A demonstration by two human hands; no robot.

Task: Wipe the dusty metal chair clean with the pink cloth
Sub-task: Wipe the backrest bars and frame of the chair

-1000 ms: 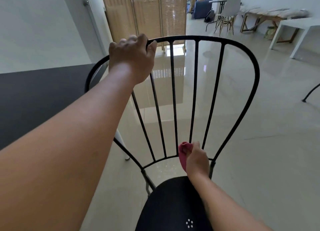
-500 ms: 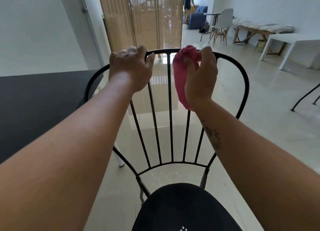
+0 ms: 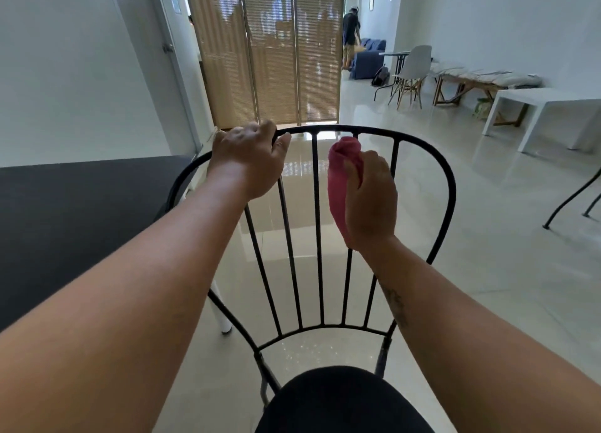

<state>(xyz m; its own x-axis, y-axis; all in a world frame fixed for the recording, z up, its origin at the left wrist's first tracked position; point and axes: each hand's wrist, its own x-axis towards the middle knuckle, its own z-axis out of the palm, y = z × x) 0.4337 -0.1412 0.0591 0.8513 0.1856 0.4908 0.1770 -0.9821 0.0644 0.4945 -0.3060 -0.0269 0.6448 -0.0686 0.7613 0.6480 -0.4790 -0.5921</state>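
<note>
Centrally placed: black metal chair [image 3: 447, 185], back rail arching across mid-frame, thin vertical spindles running down to a curved lower crossbar, dark round seat [image 3: 341, 403] at 6 o'clock. Wrapped around one of the right-hand spindles just under the top rail, slightly to 1 o'clock of centre: pink cloth [image 3: 338, 185], bunched into a vertical roll, upper end poking above the fist, lower end trailing toward the wrist. Clenched on that cloth and the spindle inside it: right hand [image 3: 370, 201], fingers curled tight, back of the hand toward the camera, forearm with a small dark mark slanting in from 4 o'clock. Clamped over the top rail at 11 o'clock of centre: left hand [image 3: 250, 159], fingers hooked over the far side of the bar, thumb on the near side, forearm filling the 8 o'clock corner. Just beside the chair at 9 o'clock: dark tabletop [image 3: 65, 224] with a white leg [image 3: 221, 312] showing through the spindles. Beyond, at 12 o'clock: slatted folding screen [image 3: 273, 58] standing on glossy pale floor tiles [image 3: 487, 270]. Further off at 2 o'clock: grey shell chair [image 3: 413, 68], wooden bench [image 3: 481, 81], white side table [image 3: 549, 107]. Far back near 1 o'clock: a standing person [image 3: 350, 35] beside a blue sofa [image 3: 370, 58].
</note>
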